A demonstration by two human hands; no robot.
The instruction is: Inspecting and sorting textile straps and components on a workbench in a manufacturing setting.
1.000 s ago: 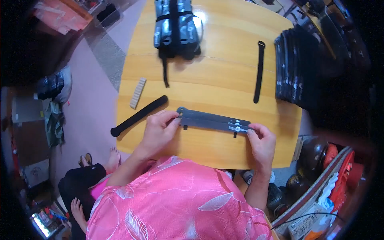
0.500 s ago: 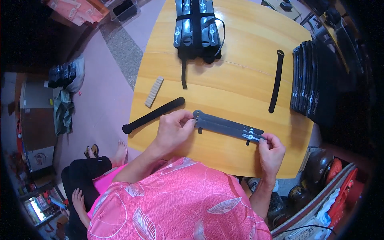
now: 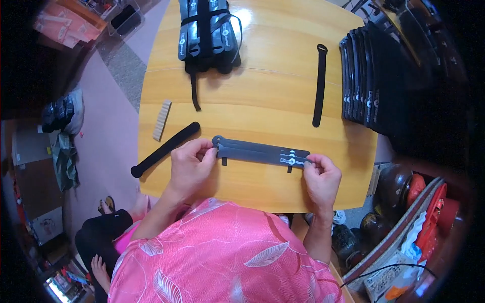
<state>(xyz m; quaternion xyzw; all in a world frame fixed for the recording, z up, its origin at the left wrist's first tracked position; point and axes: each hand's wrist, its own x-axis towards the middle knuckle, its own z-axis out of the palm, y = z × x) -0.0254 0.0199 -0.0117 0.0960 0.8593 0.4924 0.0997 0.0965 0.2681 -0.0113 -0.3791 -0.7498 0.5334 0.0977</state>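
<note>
Several flat black straps (image 3: pixel 260 151) lie stacked across the near part of a yellow wooden table (image 3: pixel 262 96). My left hand (image 3: pixel 189 164) pinches the stack's left end between thumb and fingers. My right hand (image 3: pixel 321 177) grips its right end, where small round white marks show. Both hands rest near the table's front edge, above my pink patterned shirt.
A loose black strap (image 3: pixel 164 149) lies diagonally at the left, a small ribbed beige piece (image 3: pixel 161 119) beside it. Another black strap (image 3: pixel 319 85) lies at the right. A bundle of black pads (image 3: pixel 207 33) sits at the back, a row of black pads (image 3: pixel 364 81) at the right edge.
The view has shifted a little. Both hands stay on the ends of the strap stack, which lies flatter along the table's front edge.
</note>
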